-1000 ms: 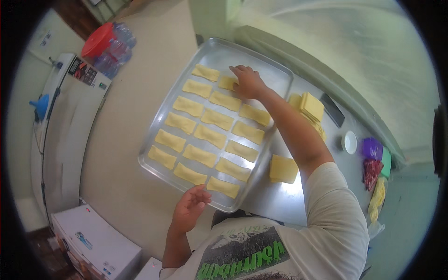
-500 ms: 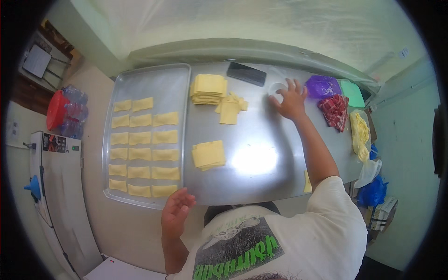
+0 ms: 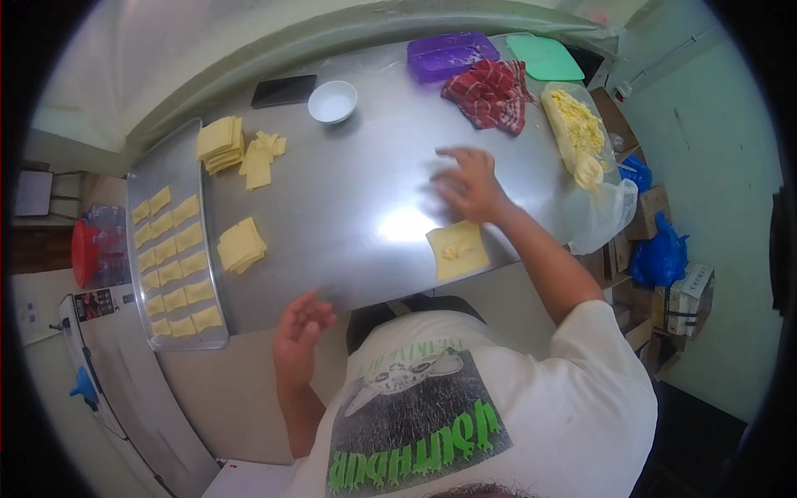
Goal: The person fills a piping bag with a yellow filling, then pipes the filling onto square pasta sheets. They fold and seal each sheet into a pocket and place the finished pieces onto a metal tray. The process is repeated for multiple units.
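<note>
My right hand (image 3: 469, 187) hovers over the metal table, fingers bent and apart, holding nothing. Just nearer than it lies a square dough sheet (image 3: 446, 267) with a small heap of pale yellow filling (image 3: 455, 250) on it. At the front edge my left hand (image 3: 303, 328) hangs loosely curled, fingers apart and without anything in it. A white bowl (image 3: 333, 101) stands at the back. Stacked dough sheets (image 3: 220, 145), loose dough pieces (image 3: 259, 170) and a smaller dough pile (image 3: 242, 246) lie on the left. Filled dough pockets (image 3: 198, 263) sit in rows on a metal tray (image 3: 214, 282).
Along the back are a dark phone (image 3: 284, 91), a purple container (image 3: 448, 56), a red checked cloth (image 3: 490, 93) and a green lid (image 3: 545, 58). A clear bag of crumbly yellow filling (image 3: 574, 120) lies at the right edge, with plastic (image 3: 606, 217) hanging below.
My right hand has left the white bowl and come toward me, near the filled dough sheet. The view has swung right. My left hand stays by the front edge.
</note>
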A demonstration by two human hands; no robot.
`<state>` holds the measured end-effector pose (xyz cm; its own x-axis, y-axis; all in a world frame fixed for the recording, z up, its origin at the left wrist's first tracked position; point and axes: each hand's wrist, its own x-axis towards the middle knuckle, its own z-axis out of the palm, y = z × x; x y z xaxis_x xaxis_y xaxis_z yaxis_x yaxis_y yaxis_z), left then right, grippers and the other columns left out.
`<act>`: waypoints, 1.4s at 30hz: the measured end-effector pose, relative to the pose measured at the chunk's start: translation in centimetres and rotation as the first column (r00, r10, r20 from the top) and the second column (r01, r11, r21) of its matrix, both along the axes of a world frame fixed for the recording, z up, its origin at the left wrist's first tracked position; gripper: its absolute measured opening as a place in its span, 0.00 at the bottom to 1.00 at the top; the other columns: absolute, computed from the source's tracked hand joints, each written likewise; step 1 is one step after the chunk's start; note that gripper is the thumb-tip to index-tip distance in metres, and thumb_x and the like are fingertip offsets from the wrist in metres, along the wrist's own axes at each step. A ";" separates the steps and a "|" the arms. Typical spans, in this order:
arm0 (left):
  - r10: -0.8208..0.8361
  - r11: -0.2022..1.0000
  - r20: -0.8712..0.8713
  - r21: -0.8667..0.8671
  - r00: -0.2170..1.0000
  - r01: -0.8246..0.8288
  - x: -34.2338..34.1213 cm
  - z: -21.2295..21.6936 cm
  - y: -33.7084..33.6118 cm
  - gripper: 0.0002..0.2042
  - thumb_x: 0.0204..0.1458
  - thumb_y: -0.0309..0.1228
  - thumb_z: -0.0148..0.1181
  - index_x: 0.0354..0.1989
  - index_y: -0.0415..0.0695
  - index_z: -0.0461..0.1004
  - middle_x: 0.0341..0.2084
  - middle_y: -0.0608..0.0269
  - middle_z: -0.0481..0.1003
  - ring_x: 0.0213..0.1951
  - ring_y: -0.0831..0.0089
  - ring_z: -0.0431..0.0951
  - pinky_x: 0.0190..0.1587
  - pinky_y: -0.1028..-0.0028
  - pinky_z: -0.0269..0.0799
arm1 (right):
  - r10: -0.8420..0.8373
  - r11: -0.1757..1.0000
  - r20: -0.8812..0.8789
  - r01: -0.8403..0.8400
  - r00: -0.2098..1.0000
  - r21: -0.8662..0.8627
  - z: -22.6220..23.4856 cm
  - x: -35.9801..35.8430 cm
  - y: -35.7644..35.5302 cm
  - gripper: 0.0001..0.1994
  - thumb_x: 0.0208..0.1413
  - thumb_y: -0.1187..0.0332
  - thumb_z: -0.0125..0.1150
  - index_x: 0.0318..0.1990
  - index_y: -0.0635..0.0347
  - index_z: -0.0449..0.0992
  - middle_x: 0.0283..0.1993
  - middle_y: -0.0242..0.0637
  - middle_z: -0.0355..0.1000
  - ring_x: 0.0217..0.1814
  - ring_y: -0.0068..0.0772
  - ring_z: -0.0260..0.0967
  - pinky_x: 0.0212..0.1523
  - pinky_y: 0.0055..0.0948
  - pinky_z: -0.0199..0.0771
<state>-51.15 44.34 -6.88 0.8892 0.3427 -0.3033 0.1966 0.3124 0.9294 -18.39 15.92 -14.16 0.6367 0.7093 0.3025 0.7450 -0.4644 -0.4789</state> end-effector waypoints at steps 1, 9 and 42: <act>-0.046 0.999 -0.014 0.006 0.999 0.046 0.8 -0.4 -0.8 0.25 0.63 0.30 0.59 0.68 0.37 0.65 0.50 0.57 0.77 0.50 0.67 0.78 0.58 0.64 0.74 | 0.034 0.995 -0.029 -0.037 0.999 -0.092 -0.4 -1.6 -2.0 0.13 0.60 0.52 0.60 0.45 0.42 0.84 0.69 0.42 0.66 0.74 0.49 0.56 0.72 0.58 0.43; -0.197 0.979 -0.061 0.043 0.978 0.200 5.2 0.0 -5.4 0.22 0.65 0.25 0.53 0.67 0.38 0.66 0.51 0.58 0.77 0.49 0.70 0.78 0.56 0.66 0.73 | 0.172 0.933 -0.086 -0.190 0.981 -0.304 -0.1 -7.2 -5.2 0.23 0.64 0.42 0.49 0.57 0.37 0.82 0.76 0.43 0.57 0.79 0.50 0.48 0.76 0.65 0.34; -0.336 0.509 -0.131 0.808 0.933 0.297 14.0 -9.1 -11.9 0.19 0.62 0.22 0.54 0.62 0.38 0.71 0.57 0.46 0.76 0.56 0.57 0.79 0.60 0.63 0.74 | -0.009 0.980 0.009 0.010 1.000 -0.197 -2.1 -5.5 -9.3 0.20 0.63 0.64 0.56 0.62 0.55 0.73 0.61 0.38 0.74 0.66 0.39 0.67 0.74 0.59 0.49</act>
<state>-37.15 32.43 -15.98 0.9932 0.1157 -0.0135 0.0853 -0.6434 0.7607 -23.90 6.65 -16.30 0.6419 0.7494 0.1622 0.7434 -0.5564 -0.3713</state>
